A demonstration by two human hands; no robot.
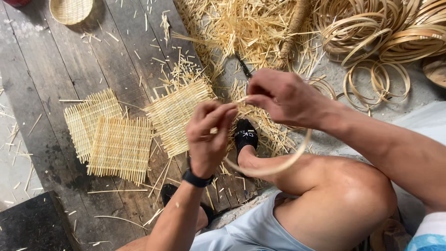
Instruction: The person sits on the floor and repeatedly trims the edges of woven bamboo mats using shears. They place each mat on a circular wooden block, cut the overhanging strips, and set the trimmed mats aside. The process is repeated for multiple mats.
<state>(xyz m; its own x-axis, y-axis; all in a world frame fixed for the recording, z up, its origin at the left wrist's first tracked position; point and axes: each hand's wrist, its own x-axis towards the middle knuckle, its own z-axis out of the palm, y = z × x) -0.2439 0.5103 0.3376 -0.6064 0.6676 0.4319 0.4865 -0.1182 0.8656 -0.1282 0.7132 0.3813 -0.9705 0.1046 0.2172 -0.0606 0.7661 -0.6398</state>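
Both hands pinching one thin bamboo strip [278, 168]: left hand [208, 139] gripping near end, right hand [283, 98] gripping far end at centre. Strip looping right and near in an arc over the knee. Fingers [218, 111] hiding exact contact points. Woven mats [121, 146] lying left on the floor [42, 60].

A single head-worn camera looks steeply down from above the seated person, close over the left hand [207, 135] and right hand [284, 96], which sit near the middle of the frame. The view faces the dark weathered wooden plank floor [55, 69] ahead of the person's bent bare knee [344, 195]. Its upper edge reaches the pile of coiled pale bamboo hoops [385, 32]. No second view shares the scene.
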